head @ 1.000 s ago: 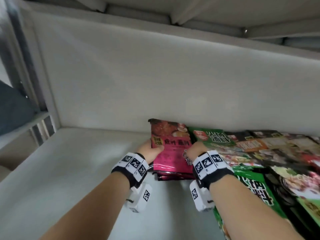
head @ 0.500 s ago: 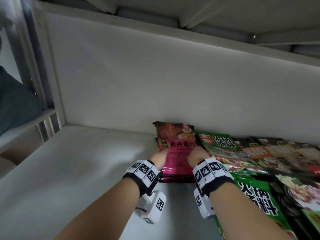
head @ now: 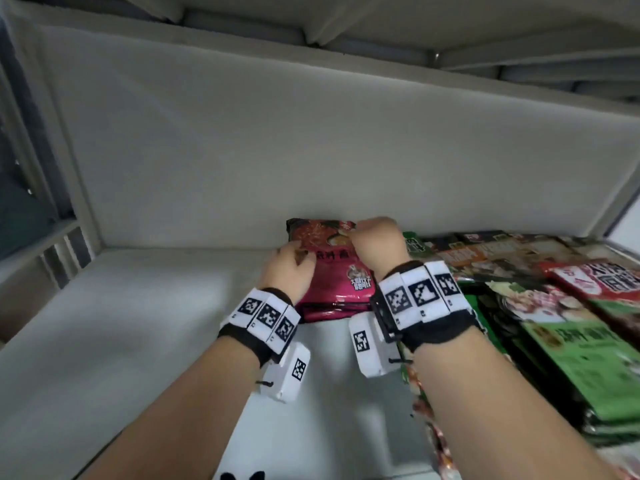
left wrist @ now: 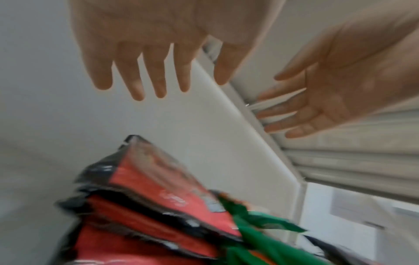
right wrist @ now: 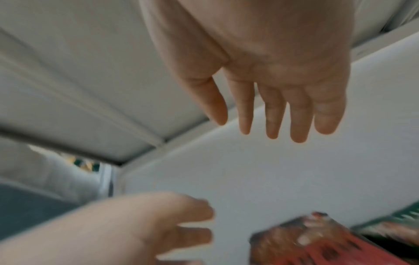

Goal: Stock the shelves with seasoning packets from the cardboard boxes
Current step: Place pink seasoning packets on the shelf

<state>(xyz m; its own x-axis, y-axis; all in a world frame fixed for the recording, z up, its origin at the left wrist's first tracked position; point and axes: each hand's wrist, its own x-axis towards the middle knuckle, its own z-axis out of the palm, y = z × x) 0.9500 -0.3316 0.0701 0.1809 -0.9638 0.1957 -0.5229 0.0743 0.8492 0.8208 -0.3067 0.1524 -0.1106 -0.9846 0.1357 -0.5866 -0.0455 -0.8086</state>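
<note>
A stack of red seasoning packets [head: 341,285] lies flat on the white shelf [head: 138,323], its far end near the back panel. My left hand [head: 287,271] hovers over the stack's left edge and my right hand [head: 375,244] over its far right corner. In the left wrist view the left hand [left wrist: 181,86] has straight, spread fingers above the red packets [left wrist: 158,197] and holds nothing. The right wrist view shows the right hand [right wrist: 247,129] the same way, clear of the red packet [right wrist: 317,247].
Green packets [head: 571,358] and several other seasoning packets [head: 485,258] cover the shelf's right half, tight against the red stack. The back panel [head: 311,150] stands just behind. An upper shelf [head: 381,26] hangs overhead. A grey upright [head: 65,168] bounds the left side.
Both hands held the red packet's sides a second ago. They have slid toward its far end, let go and straightened their fingers. The packet lies flat on the stack.
</note>
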